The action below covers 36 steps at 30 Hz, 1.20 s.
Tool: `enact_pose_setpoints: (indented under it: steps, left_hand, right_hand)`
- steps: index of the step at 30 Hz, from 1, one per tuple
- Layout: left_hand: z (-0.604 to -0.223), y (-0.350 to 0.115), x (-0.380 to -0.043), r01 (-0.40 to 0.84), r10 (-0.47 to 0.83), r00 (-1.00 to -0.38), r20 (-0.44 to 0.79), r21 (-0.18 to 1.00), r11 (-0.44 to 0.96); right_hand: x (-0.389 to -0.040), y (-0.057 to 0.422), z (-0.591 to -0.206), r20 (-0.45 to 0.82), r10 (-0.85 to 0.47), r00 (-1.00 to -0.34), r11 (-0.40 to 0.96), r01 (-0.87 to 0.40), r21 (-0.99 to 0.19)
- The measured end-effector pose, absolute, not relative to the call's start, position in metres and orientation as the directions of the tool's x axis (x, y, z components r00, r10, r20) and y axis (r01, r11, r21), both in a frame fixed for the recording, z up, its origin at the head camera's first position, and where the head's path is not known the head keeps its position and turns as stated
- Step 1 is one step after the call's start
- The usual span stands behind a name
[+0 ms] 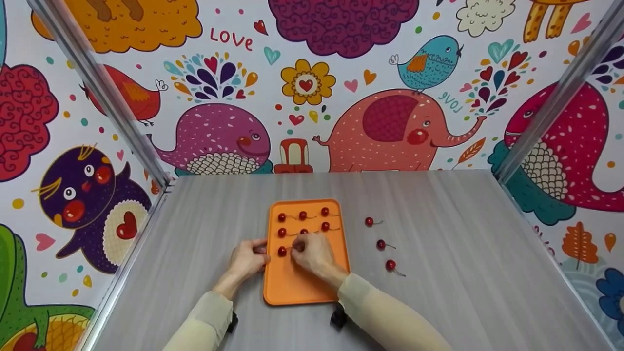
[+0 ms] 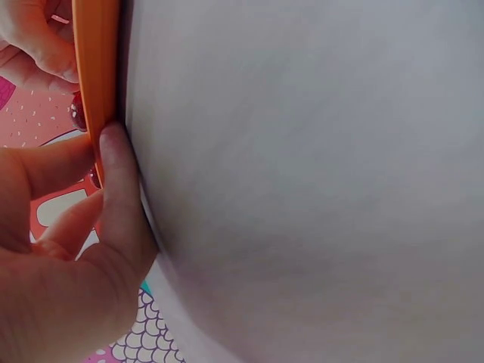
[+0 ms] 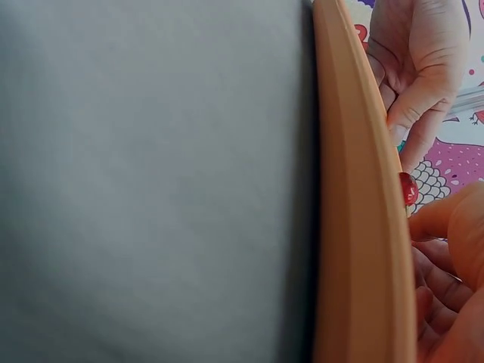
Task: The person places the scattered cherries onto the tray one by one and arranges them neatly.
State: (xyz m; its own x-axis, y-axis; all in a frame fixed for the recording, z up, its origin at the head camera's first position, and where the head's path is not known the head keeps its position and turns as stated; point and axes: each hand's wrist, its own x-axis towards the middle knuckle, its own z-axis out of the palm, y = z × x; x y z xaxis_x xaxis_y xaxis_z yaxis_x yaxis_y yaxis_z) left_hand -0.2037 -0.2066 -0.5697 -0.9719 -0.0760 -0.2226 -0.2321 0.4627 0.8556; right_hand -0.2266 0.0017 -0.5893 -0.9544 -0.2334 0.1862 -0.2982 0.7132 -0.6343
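Note:
An orange tray (image 1: 304,287) lies on the table, bearing several red cherries with stems in rows, such as one cherry (image 1: 282,217) at its upper left. The fingers and thumb of my left hand (image 1: 247,259) grip the tray's left edge; in the left wrist view this hand (image 2: 68,280) meets the orange rim (image 2: 98,68). Over the tray's middle, my right hand (image 1: 314,254) pinches a cherry mostly hidden by its fingers, just right of the lower-left cherry (image 1: 282,251). Another cherry (image 1: 304,232) is partly covered by the right hand.
Right of the tray, three loose cherries lie on the grey table (image 1: 438,292): a far one (image 1: 369,222), a middle one (image 1: 380,244) and a near one (image 1: 390,265). Metal posts (image 1: 551,97) and cartoon-printed walls (image 1: 341,122) bound the table.

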Motion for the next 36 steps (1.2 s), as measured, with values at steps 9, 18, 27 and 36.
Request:
enact_pose_setpoints:
  steps: [9,18,27,36]
  left_hand:
    - [-0.571,-0.207,-0.203,-0.240,-0.091,-0.970,-0.224,0.841,0.484]
    - [-0.572,-0.207,-0.204,-0.236,-0.090,-0.971,-0.220,0.849,0.473]
    - [-0.574,-0.206,-0.204,-0.239,-0.085,-0.970,-0.226,0.851,0.467]
    - [-0.571,-0.207,-0.204,-0.249,-0.074,-0.967,-0.242,0.856,0.453]
  right_hand:
    - [-0.228,0.013,-0.585,0.148,-0.223,-0.963,0.709,-0.265,-0.654]
    - [-0.231,0.037,-0.572,0.168,-0.312,-0.935,0.617,-0.333,-0.713]
    - [-0.236,0.068,-0.563,0.167,-0.344,-0.924,0.573,-0.347,-0.742]
    - [-0.240,0.099,-0.556,0.177,-0.352,-0.919,0.548,-0.356,-0.757]
